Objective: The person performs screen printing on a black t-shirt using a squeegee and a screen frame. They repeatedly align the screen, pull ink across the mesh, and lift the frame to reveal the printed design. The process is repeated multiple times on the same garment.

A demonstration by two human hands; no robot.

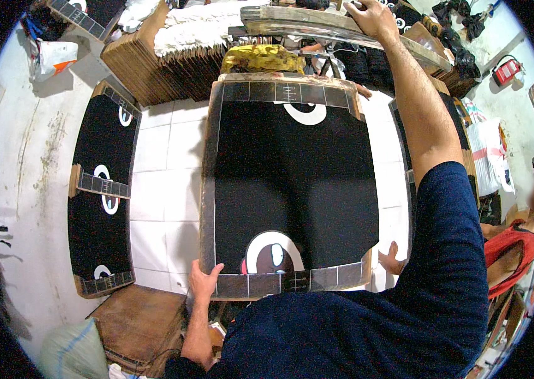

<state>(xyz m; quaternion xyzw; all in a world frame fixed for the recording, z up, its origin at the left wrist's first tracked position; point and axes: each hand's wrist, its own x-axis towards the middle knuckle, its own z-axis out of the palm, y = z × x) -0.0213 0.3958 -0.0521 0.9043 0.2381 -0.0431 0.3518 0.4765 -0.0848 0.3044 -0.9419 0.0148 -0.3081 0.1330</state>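
In front of me lies a large wooden board [207,189] covered with black fabric [292,183], which carries printed cartoon eyes at its far and near ends. Clear strips with white marks [327,278] cross both ends. My left hand [202,281] touches the board's near left corner, thumb and index finger spread apart. With the arm stretched far forward, my right hand [374,22] grips the upper edge of a long grey wooden frame [317,25]. That frame stands tilted beyond the board's far end, seen nearly edge-on.
Similar black-covered boards stand at left [100,234] and right [406,139]. Stacked brown boards [134,69] with white cloth [201,28] are at the back. A brown panel [137,328] lies near left. A person in red [513,259] is at right; a fire extinguisher [507,71] hangs behind.
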